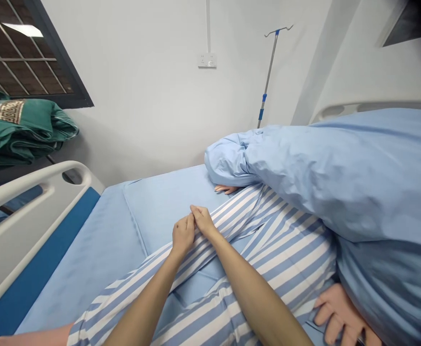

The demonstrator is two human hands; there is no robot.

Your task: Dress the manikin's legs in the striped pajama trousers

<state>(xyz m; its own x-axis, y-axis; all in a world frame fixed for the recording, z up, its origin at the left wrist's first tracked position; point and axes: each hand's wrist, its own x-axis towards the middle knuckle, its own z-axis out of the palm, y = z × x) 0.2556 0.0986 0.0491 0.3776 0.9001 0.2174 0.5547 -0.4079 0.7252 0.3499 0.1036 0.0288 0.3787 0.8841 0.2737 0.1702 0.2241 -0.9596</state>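
My left hand [184, 235] and my right hand [202, 221] are side by side, touching, over the far leg of a pair of blue-and-white striped trousers [285, 250]. Both are closed, knuckles up, at the upper edge of the trouser leg. They seem to pinch its cloth, though the fingertips are mostly hidden. The trousers clothe a figure lying on the bed, its legs toward the left. A pale blue cover [340, 178] lies bunched over its upper body. From under the cover show a far hand [226, 189] and a near hand [340, 312]. A bare foot [33, 335] shows bottom left.
Pale blue sheet [124, 250] spreads over the bed. A white and blue bed-end board [66, 211] stands at the left, with folded green cloth [26, 125] beyond it. By the wall are an IV pole [270, 72] and a power socket [207, 60]. A barred window [23, 57] is upper left.
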